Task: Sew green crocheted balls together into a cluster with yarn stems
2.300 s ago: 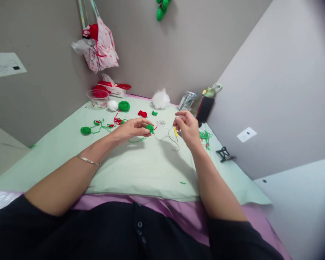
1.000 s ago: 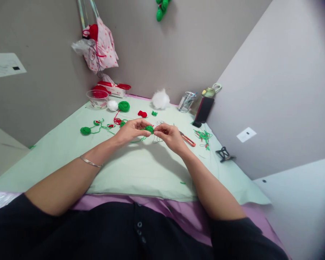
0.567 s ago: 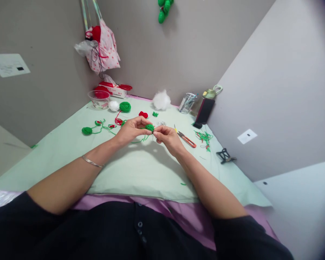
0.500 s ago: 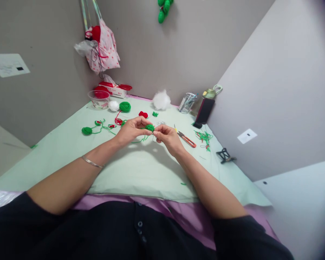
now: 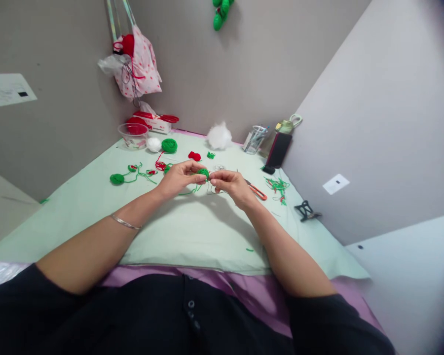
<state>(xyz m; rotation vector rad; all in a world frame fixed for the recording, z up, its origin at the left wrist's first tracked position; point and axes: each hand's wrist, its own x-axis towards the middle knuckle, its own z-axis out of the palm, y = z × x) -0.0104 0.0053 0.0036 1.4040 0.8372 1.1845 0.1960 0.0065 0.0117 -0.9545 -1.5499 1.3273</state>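
Note:
Between thumb and fingers, my left hand (image 5: 178,178) grips a small green crocheted piece (image 5: 203,172) above the middle of the table. My right hand (image 5: 232,185) is pinched at the right edge of that piece; what its fingertips hold is too small to make out. A dark thin strand hangs below the fingertips, and green yarn ends trail under my left hand. Beyond the hands lie a red piece (image 5: 194,156) and a small green bit (image 5: 210,155). Orange-handled snips (image 5: 256,189) lie just right of my right hand, partly hidden by it.
At the left are green yarn pieces (image 5: 117,179), a green ball (image 5: 169,145), a white ball (image 5: 154,144) and a plastic tub (image 5: 133,136). White stuffing (image 5: 219,136), a pen cup (image 5: 255,140) and a phone (image 5: 279,150) stand behind. Yarn scraps (image 5: 277,186) and a black clip (image 5: 307,211) lie right.
My right hand has shifted slightly and now covers more of the snips. The green piece is turned a little in my left hand. The whole view has moved slightly.

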